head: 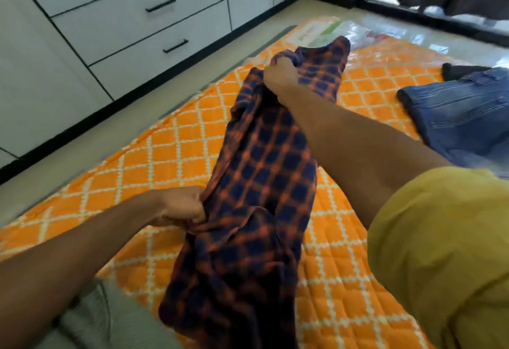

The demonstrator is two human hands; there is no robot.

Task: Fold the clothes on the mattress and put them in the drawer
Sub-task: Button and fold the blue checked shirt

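checked shirt (264,172) gripped by both hands above mattress (170,150).

A home bedroom: an orange quilted mattress (176,139) on the floor beside white built-in drawers (143,31).

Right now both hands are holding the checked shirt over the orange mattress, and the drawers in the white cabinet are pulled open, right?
Not quite. The head view shows the drawers shut. The rest stands: left hand and right hand each grip the checked shirt over the orange mattress.
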